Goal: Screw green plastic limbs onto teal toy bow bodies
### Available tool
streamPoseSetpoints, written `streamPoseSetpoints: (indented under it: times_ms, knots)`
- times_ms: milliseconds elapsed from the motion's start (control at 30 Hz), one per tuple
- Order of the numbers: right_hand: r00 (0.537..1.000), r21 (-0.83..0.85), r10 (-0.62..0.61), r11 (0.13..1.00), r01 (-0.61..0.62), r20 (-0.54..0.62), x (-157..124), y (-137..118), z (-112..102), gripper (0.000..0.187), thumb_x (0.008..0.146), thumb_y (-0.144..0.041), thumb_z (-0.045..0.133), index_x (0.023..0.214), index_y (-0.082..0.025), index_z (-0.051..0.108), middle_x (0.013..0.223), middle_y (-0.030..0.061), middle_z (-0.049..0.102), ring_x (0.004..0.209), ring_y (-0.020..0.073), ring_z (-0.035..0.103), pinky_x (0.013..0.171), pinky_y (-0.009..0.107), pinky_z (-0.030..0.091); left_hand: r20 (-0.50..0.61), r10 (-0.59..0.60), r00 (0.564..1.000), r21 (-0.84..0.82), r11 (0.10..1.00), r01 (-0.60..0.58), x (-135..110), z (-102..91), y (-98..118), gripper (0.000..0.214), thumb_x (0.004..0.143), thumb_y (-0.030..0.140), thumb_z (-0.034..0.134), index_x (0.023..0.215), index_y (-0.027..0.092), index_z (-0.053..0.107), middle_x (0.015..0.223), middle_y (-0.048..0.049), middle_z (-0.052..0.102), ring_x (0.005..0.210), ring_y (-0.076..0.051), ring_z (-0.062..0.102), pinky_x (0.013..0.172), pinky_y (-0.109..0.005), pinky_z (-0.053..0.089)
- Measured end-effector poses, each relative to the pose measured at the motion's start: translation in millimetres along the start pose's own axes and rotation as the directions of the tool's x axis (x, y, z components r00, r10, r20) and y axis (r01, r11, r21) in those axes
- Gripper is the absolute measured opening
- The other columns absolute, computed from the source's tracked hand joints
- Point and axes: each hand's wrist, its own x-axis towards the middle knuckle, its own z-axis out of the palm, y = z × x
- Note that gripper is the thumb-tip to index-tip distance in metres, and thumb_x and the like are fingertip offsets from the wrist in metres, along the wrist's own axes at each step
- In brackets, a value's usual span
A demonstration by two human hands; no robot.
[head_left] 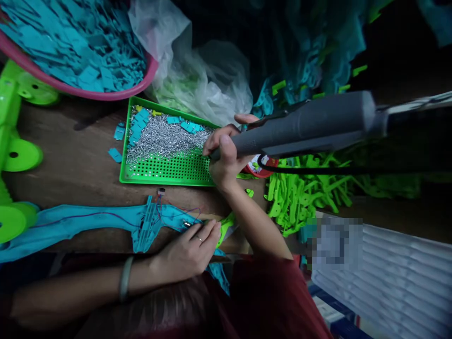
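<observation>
A grey electric screwdriver [303, 123] lies in the grip of my right hand [229, 155], its front end pointing left over the green perforated tray [165, 175]. Loose silver screws [165, 136] cover much of that tray, with small blue plastic pieces among them. My left hand [187, 247], a bracelet at its wrist, rests at the table's near edge. Its fingers are pressed together on a green plastic part [226, 229]. That part lies at the right end of a long blue plastic toy part [95, 221] with thin wires and a small dark component. The left fingertips are partly hidden.
A pink basin [106, 96] full of blue pieces stands at the back left, beside a clear plastic bag [212, 70]. Green plastic parts [300, 197] lie piled at right, near a red container [263, 172]. Large green pieces [21, 155] stand at left. A black cable hangs at right.
</observation>
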Motion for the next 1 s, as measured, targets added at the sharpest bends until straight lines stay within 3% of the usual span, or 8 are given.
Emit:
streamPoseSetpoints:
  times_ms: [233,367,533,600,767,900,1000]
  knots:
    - [0.999,-0.023,0.022,0.999,-0.023,-0.026,0.5,8.0,4.9,0.036,0.084,-0.051,0.061,0.104,-0.031,0.039,0.058,-0.0121,0.043,0.041,0.0091,0.047,0.043,0.024,0.043,0.028,0.01,1.0,0.011,1.0,-0.01,0.5,-0.1,-1.2,0.041,0.096,0.013,0.037,0.13,0.005,0.06,0.136,-0.0128,0.061,0.125,-0.025,0.057,0.097,-0.034,0.049]
    - [0.996,0.007,-0.027,1.0,0.028,-0.09,0.3,-20.0,1.1,0.035,0.084,-0.042,0.062,0.11,-0.032,0.04,0.059,-0.0121,0.046,0.042,0.0085,0.047,0.042,0.022,0.042,0.054,0.036,0.998,-0.004,0.999,-0.035,1.9,-0.3,-0.9,0.044,0.096,0.011,0.035,0.133,0.003,0.057,0.138,-0.0131,0.059,0.13,-0.024,0.053,0.102,-0.035,0.046]
    - [0.96,-0.094,-0.16,0.985,0.142,-0.231,-36.3,-88.8,-49.1,0.017,0.086,-0.029,0.052,0.103,-0.03,0.051,0.056,-0.0105,0.044,0.038,0.0075,0.043,0.036,0.018,0.037,0.05,0.038,0.998,-0.032,0.999,-0.036,2.0,0.8,1.5,0.043,0.093,0.009,0.039,0.13,0.001,0.058,0.134,-0.0155,0.062,0.123,-0.026,0.059,0.104,-0.038,0.046]
    - [0.952,-0.189,-0.153,0.976,0.104,-0.265,-62.8,-102.9,-72.8,0.018,0.086,-0.031,0.052,0.104,-0.029,0.052,0.054,-0.0106,0.043,0.035,0.0084,0.04,0.034,0.019,0.035,0.027,0.034,0.999,-0.069,0.997,-0.032,1.2,3.5,1.9,0.042,0.093,0.008,0.039,0.128,0.0,0.06,0.134,-0.0159,0.063,0.124,-0.027,0.058,0.103,-0.038,0.047]
    - [0.918,-0.263,-0.021,0.96,-0.092,-0.397,-114.6,-92.7,-104.6,0.023,0.084,-0.044,0.053,0.1,-0.027,0.051,0.054,-0.0105,0.041,0.034,0.0098,0.04,0.035,0.022,0.035,0.023,0.071,0.997,-0.074,0.995,-0.069,-0.4,8.4,1.1,0.042,0.092,0.011,0.045,0.131,-0.002,0.056,0.139,-0.0189,0.058,0.129,-0.031,0.054,0.104,-0.04,0.049]
    - [0.915,-0.169,-0.027,0.985,-0.046,-0.403,-124.7,-74.5,-104.7,0.034,0.082,-0.033,0.058,0.114,-0.032,0.048,0.056,-0.0109,0.049,0.037,0.0118,0.044,0.036,0.023,0.039,0.048,0.086,0.995,-0.057,0.995,-0.083,-0.1,7.3,1.0,0.045,0.091,0.012,0.05,0.134,-0.002,0.054,0.142,-0.0197,0.054,0.132,-0.033,0.051,0.106,-0.04,0.049]
    - [0.922,-0.141,-0.038,0.99,-0.018,-0.386,-129.3,-63.0,-106.5,0.031,0.082,-0.029,0.059,0.112,-0.031,0.051,0.057,-0.0104,0.051,0.037,0.011,0.044,0.036,0.024,0.04,0.039,0.092,0.995,-0.055,0.995,-0.089,1.0,5.8,1.7,0.044,0.092,0.012,0.049,0.133,-0.002,0.055,0.141,-0.02,0.055,0.132,-0.033,0.052,0.107,-0.04,0.048]
